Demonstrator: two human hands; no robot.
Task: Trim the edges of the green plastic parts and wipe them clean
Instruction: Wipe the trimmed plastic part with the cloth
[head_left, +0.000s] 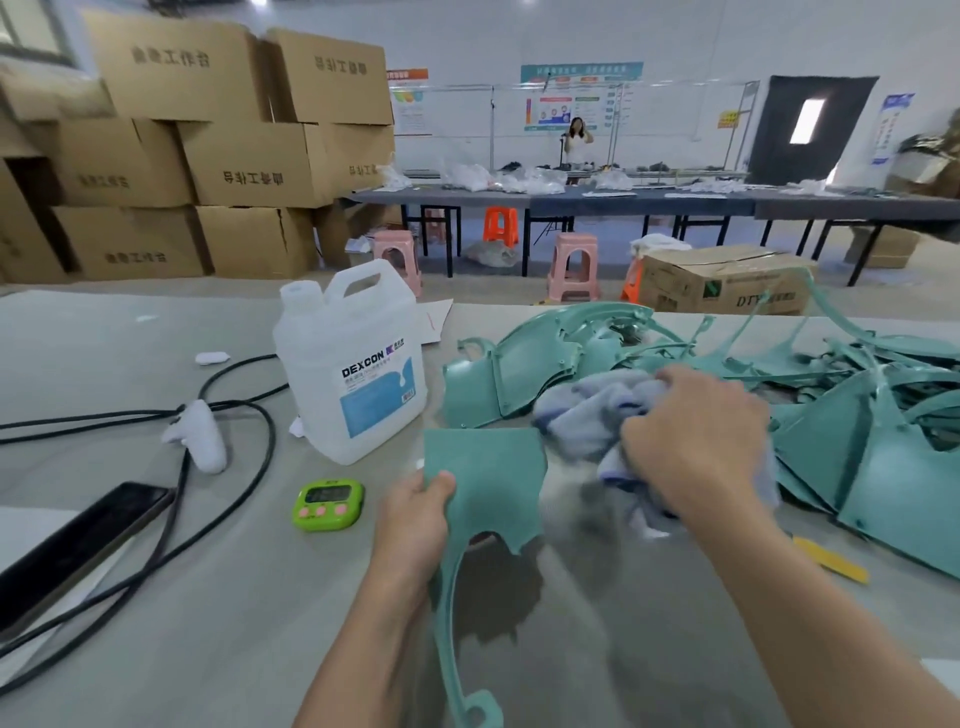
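Grey tabletop (208, 623) lay under both arms. Nearest, the green part (483, 478) trailed a thin curved strip down to the frame's bottom edge. The left hand (415, 525) kept its grip pinched on the part's flat, matte, jagged-edged panel, thumb on top, fingers hidden beneath. Beyond, the right hand (696, 441) bunched a blurred grey cloth (587, 415), fingertips buried. Farther right, more green parts (883, 426) lay heaped.
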